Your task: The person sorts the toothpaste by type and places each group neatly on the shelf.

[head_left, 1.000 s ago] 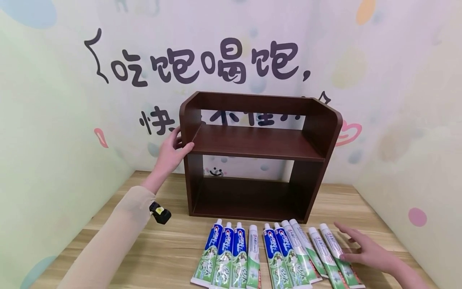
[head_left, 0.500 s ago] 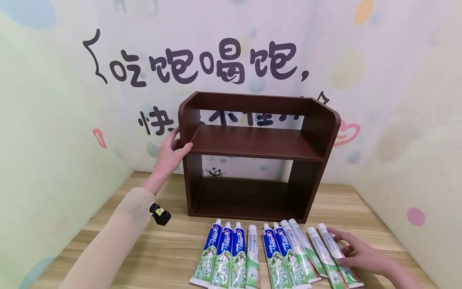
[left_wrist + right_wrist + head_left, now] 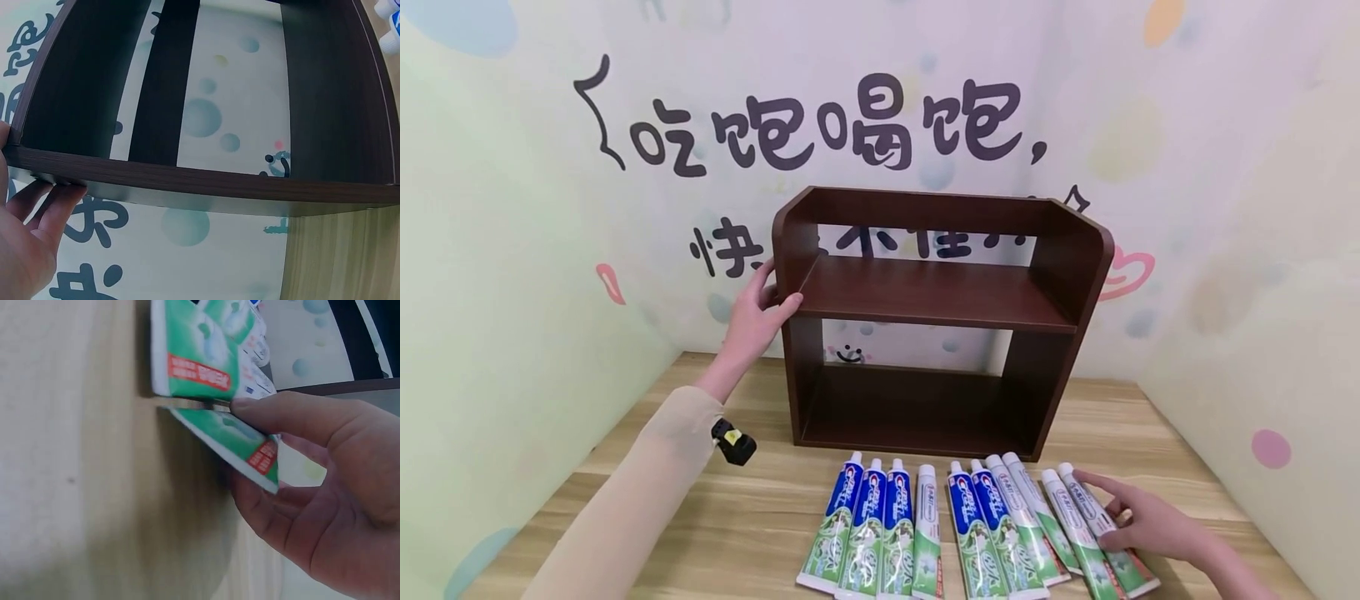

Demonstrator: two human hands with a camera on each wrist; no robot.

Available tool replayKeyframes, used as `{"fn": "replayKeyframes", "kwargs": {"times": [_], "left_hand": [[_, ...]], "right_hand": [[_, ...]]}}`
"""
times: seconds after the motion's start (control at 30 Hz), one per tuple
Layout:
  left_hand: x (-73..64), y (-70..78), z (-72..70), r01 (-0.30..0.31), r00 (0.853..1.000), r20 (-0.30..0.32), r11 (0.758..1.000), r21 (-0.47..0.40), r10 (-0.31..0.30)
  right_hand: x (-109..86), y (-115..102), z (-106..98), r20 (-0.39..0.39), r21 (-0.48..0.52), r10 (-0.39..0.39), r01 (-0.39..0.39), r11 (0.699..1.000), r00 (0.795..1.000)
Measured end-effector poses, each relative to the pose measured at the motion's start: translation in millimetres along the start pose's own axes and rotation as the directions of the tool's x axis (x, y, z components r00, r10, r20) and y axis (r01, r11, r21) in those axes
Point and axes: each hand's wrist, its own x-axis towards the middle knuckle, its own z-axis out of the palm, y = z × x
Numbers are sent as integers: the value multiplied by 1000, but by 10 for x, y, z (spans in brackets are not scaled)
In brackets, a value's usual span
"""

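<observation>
A dark brown two-tier wooden shelf (image 3: 940, 292) stands upright on the table. My left hand (image 3: 752, 321) holds its left side panel, thumb on the front edge and fingers against the outer face, as the left wrist view also shows. Low at the right, my right hand (image 3: 1157, 525) pinches the rightmost toothpaste tube (image 3: 1088, 504), which is white and green. In the right wrist view that tube's crimped end is tilted up on one side, between thumb and fingers. Another white-green toothpaste tube (image 3: 1075, 525) lies close beside it.
Blue-green Crest tubes (image 3: 867, 525) and a white-green tube (image 3: 927, 525) lie in a row before the shelf. Further right is a second cluster of blue-green tubes (image 3: 973, 533) and white-green ones. Printed walls (image 3: 1240, 292) enclose the wooden table (image 3: 715, 517).
My right hand has moved in leftward onto the rightmost tube, its fingers closing around it. The left hand keeps its hold on the shelf.
</observation>
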Motion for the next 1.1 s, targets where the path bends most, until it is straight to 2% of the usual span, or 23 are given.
{"fn": "replayKeyframes", "kwargs": {"times": [0.13, 0.23, 0.33, 0.43, 0.5, 0.57, 0.7, 0.9, 1.1], "left_hand": [[-7, 20, -27, -24, 1000, 3, 1000, 15, 24], [38, -51, -65, -99, 995, -17, 993, 58, 100], [115, -77, -103, -192, 978, -67, 978, 85, 198], [210, 5, -139, -268, 953, -118, 959, 97, 278], [264, 85, -168, -296, 942, -125, 946, 134, 312], [301, 148, -199, -310, 937, -107, 934, 178, 332], [344, 161, -245, -301, 947, -42, 925, 233, 318], [420, 122, -273, -269, 963, 52, 944, 191, 264], [463, 127, -267, -254, 966, 79, 957, 144, 245]], "right_hand": [[23, -24, -49, 32, 1, 13, -13, 1000, 999], [37, -49, -69, 68, 25, 17, -19, 999, 998], [36, -66, -69, 90, 46, 0, -4, 999, 996], [24, -64, -71, 91, 55, -6, 1, 999, 996], [16, -60, -73, 86, 54, -5, 0, 999, 996], [14, -59, -75, 87, 60, -2, -3, 998, 996], [21, -48, -68, 103, 87, -6, -3, 996, 995], [24, -46, -57, 108, 97, 9, -20, 995, 994], [-12, -62, -99, 89, 95, 2, -10, 995, 996]]}}
